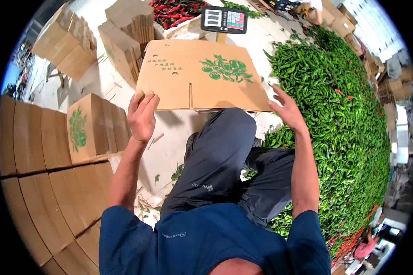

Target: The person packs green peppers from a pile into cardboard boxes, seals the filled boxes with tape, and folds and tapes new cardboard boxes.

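A flattened cardboard carton (179, 89) printed with green vegetables and green characters lies in front of me, over the scale. My left hand (142, 117) is at its near left corner, fingers stretched and slightly apart, the fingertips against the cardboard. At the opposite near corner is my right hand (288, 109), thumb and fingers spread, the thumb close to or touching the edge. I cannot make out a grip by either hand. Beyond the carton rises the scale's display (224, 19) with its keypad; the scale's platform is mostly hidden under the cardboard.
Green peppers form a large pile (344, 133) along my right. Stacked cartons (41, 183) stand to my left, with a printed carton (96, 128) on top. Bundled flat cardboard (124, 41) is at the far left. Red peppers (174, 13) lie behind the scale. A person's arm (317, 13) shows at far right.
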Action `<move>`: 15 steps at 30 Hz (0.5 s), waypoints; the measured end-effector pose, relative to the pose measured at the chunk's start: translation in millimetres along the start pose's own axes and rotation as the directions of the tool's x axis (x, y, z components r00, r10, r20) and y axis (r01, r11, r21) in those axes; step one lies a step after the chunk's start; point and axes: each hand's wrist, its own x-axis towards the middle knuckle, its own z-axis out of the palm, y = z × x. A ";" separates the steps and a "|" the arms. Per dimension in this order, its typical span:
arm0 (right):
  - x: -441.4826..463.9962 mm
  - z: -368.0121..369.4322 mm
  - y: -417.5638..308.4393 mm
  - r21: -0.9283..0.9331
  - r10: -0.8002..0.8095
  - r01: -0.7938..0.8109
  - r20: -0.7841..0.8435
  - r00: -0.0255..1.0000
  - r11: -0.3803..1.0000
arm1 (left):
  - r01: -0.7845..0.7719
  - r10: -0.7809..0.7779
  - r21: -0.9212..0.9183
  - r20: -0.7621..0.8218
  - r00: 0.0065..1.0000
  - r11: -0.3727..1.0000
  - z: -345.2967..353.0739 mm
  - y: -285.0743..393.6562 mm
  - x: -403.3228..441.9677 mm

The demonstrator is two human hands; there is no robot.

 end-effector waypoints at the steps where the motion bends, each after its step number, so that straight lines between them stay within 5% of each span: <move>1: -2.2 4.4 3.8 -0.168 -0.042 0.040 -0.008 0.999 0.985 | -0.004 0.003 -0.014 -0.014 1.000 1.000 3.0 3.4 2.1; 2: -3.4 8.6 6.0 -0.312 -0.138 0.120 -0.036 0.990 0.942 | -0.001 0.000 -0.025 -0.027 1.000 1.000 4.7 6.6 2.7; 7: 1.5 11.3 2.0 -0.246 -0.035 0.044 0.042 0.999 0.968 | 0.028 -0.028 -0.004 -0.011 1.000 1.000 12.7 9.8 15.9; 14: -5.6 10.4 -14.1 -0.534 -0.255 0.216 0.000 0.967 0.817 | 0.064 -0.063 -0.087 0.016 0.998 0.994 29.5 13.0 18.7; 15: -5.4 9.1 -11.4 -0.511 -0.194 0.171 0.009 0.981 0.843 | 0.077 -0.072 -0.119 0.047 0.996 0.990 29.8 11.9 18.4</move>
